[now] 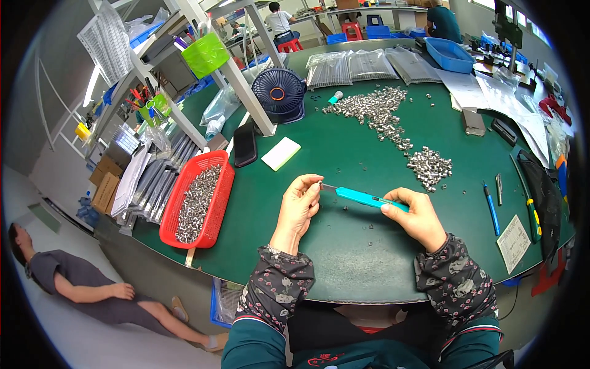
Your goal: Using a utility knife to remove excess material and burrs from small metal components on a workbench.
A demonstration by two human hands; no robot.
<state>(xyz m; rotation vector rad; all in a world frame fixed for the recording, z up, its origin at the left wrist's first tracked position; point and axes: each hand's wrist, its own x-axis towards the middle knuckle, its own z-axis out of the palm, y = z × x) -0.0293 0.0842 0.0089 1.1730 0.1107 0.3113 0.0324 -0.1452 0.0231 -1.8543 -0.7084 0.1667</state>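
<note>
Two-handed hold lol | my left fingers (306, 179) pinched tight on a tiny metal piece (321, 183) | right fingers (399, 195) curled round the teal knife (361, 197), crosswise above the table (344, 264), blade (329, 187) leftward, practically at that piece

Close fisheye view from the head, downward over the green table (362, 273)

A factory-style workshop: a wide green workbench (350, 264), small metal parts (381, 114) heaped between one and two o'clock, a red basket (221, 206) holding more at nine, a white rack (246, 92) with a green pen pot (206, 55) at eleven, a person (281, 23) seated on a red stool (290, 47) at twelve.
</note>
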